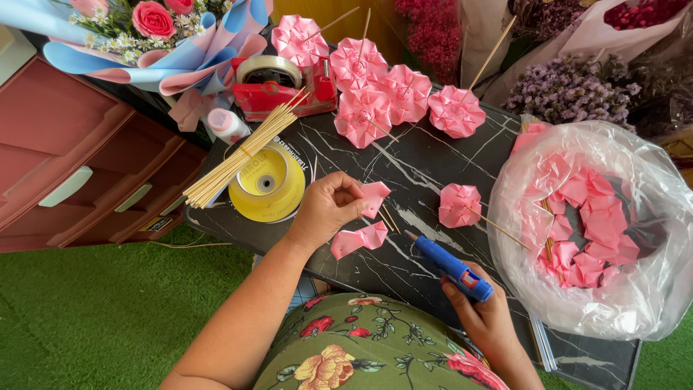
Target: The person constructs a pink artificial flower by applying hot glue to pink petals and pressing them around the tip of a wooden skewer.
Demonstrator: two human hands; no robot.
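My left hand (pixel 328 208) pinches a folded pink paper petal (pixel 375 196) together with thin wooden sticks, just above the black marble-patterned table (pixel 426 166). Another folded pink piece (pixel 359 239) lies on the table below that hand. My right hand (pixel 482 312) grips a blue glue gun (pixel 451 266), its nozzle pointing up-left toward the petal. A finished pink paper flower on a stick (pixel 460 205) lies to the right of the petal.
Several finished pink paper flowers (pixel 382 94) lie at the table's far side. A clear plastic bag of pink folded pieces (pixel 588 224) fills the right. A yellow ribbon spool (pixel 267 184), a bundle of sticks (pixel 242 155), a red tape dispenser (pixel 278 90) and pink drawers (pixel 72 159) stand left.
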